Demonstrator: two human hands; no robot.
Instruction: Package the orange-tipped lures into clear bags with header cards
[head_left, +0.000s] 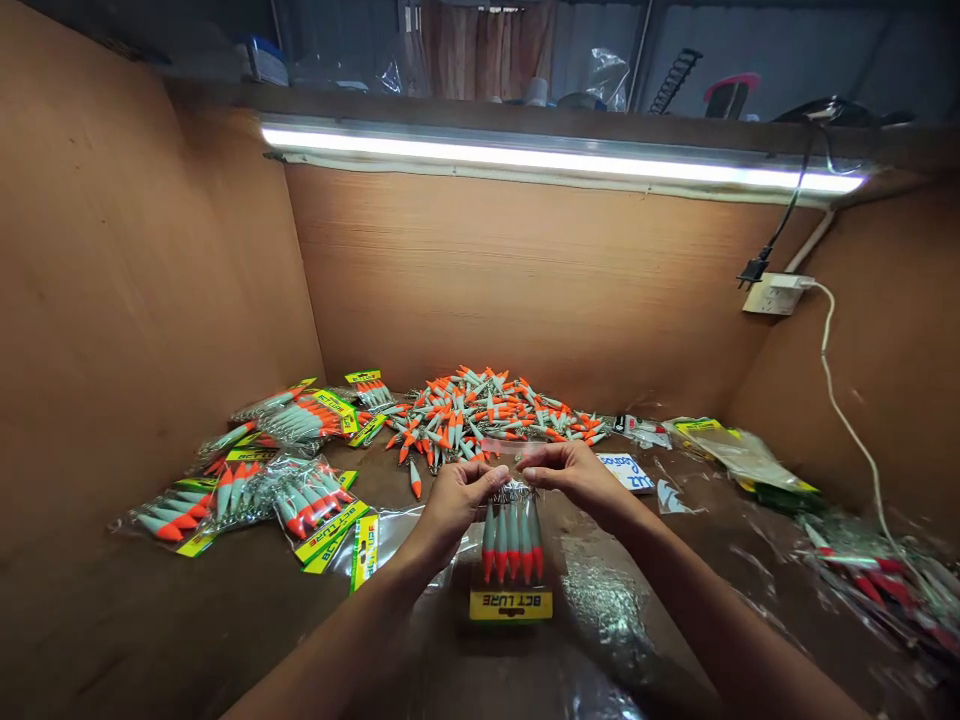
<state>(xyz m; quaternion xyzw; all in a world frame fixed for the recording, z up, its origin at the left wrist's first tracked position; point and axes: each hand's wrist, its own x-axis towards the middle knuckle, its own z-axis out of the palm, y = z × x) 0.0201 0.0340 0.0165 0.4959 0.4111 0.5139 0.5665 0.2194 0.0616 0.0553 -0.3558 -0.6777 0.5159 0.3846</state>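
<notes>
In the middle of the table, a clear plastic bag (512,545) holds a row of several grey fishing lures with orange tips. Its yellow header, printed BCT LURE, points toward me and reads upside down. My left hand (465,495) pinches the bag's far left edge between thumb and fingers. At the far right edge, my right hand (570,475) has its thumb and fingertips closed on the bag's clear flap (510,447). Metal hooks or wire ends show between both hands, at the lures' far ends.
Loose orange-and-grey lures (487,410) form a heap behind my hands. Filled lure packs (307,490) are piled at the left, by an unfilled bag (365,553). Flat bags (720,450), a lettered card (626,473) and red-and-white lures (870,570) lie right. A white cable (836,400) hangs there.
</notes>
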